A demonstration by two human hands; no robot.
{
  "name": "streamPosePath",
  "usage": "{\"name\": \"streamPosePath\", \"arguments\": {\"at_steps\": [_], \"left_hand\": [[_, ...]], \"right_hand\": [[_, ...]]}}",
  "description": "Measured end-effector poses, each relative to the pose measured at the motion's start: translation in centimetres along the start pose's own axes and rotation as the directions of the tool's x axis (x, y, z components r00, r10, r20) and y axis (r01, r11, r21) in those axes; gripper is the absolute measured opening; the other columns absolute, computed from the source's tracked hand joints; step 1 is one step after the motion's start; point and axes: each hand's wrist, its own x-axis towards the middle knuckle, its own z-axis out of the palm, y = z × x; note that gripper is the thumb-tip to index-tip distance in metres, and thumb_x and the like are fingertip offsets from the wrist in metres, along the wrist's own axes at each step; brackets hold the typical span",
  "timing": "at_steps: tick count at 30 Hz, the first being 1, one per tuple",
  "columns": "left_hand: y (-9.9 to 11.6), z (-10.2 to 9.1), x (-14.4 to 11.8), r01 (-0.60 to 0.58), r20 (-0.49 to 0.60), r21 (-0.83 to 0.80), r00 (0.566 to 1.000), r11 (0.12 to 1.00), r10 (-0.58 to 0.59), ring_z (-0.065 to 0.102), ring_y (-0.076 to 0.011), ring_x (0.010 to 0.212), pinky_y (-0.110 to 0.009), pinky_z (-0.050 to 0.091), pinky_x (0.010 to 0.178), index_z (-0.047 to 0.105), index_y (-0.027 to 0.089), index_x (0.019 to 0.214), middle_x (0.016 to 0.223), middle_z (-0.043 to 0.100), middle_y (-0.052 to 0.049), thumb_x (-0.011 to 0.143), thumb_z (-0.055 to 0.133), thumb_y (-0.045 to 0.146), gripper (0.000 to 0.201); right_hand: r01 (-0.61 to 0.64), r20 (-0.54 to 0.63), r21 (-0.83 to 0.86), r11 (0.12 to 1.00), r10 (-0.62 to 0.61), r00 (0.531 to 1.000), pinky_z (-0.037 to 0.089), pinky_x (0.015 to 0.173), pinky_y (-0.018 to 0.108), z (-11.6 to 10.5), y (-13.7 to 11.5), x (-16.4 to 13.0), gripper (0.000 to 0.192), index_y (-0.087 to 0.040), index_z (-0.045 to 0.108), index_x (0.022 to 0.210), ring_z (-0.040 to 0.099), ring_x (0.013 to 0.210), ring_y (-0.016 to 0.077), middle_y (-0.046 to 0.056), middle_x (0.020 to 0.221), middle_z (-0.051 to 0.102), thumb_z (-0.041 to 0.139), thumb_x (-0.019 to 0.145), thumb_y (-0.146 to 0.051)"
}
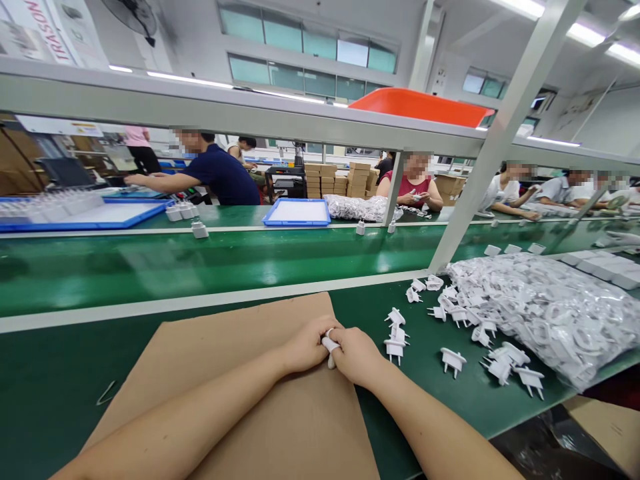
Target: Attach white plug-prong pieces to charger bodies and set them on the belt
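Observation:
My left hand (pixel 311 341) and my right hand (pixel 359 355) meet over a brown cardboard sheet (pixel 240 367). Both have their fingers closed and pressed together. Small white shapes (pixel 330 344) show between them; I cannot tell whether these are finger covers or part of a held piece, since my fingers hide most of that spot. Just right of my right hand, a few white two-pin plug pieces (pixel 395 347) lie on the green bench. More loose plug pieces (pixel 501 365) are scattered farther right.
A clear plastic bag of white parts (pixel 555 313) lies on the right. Behind the cardboard runs a green conveyor belt (pixel 225 257) carrying white adapters (pixel 199 229). A slanted metal post (pixel 475 193) rises beyond my right hand. Across the belt are co-workers and a blue tray (pixel 297 223).

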Motion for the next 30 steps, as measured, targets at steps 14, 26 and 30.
{"name": "streamPosePath", "arguments": {"at_steps": [14,26,30], "left_hand": [[0.02,0.04,0.07,-0.012,-0.004,0.019,1.0,1.0,0.012,0.065,-0.0202,0.092,-0.031,0.051,0.082,0.07,0.018,0.095,0.099,0.071,-0.004,0.065,0.053,0.003,0.037],[-0.24,0.11,0.01,-0.024,-0.009,-0.007,1.0,1.0,0.024,0.064,-0.0204,0.092,-0.032,0.05,0.082,0.07,0.018,0.096,0.099,0.07,-0.004,0.065,0.053,0.003,0.039],[-0.39,0.14,0.01,-0.017,-0.009,-0.015,1.0,1.0,0.017,0.064,-0.0206,0.092,-0.032,0.05,0.082,0.07,0.018,0.097,0.099,0.07,-0.004,0.065,0.053,0.003,0.039]], "right_hand": [[0.006,-0.011,-0.001,1.0,-0.006,1.0,0.032,0.068,0.027,0.13,0.18,0.05,0.022,-0.021,0.073,0.092,0.065,0.085,0.0186,0.003,0.09,0.077,0.053,0.091,-0.013],[0.005,-0.006,0.014,1.0,-0.005,1.0,0.034,0.068,0.026,0.05,0.0,-0.12,0.02,-0.02,0.071,0.089,0.065,0.084,0.0181,0.003,0.088,0.077,0.053,0.09,-0.011],[0.007,-0.004,0.015,1.0,-0.007,1.0,0.034,0.068,0.026,-0.01,-0.08,-0.18,0.021,-0.02,0.072,0.09,0.066,0.084,0.018,0.003,0.088,0.077,0.053,0.091,-0.011]]}}
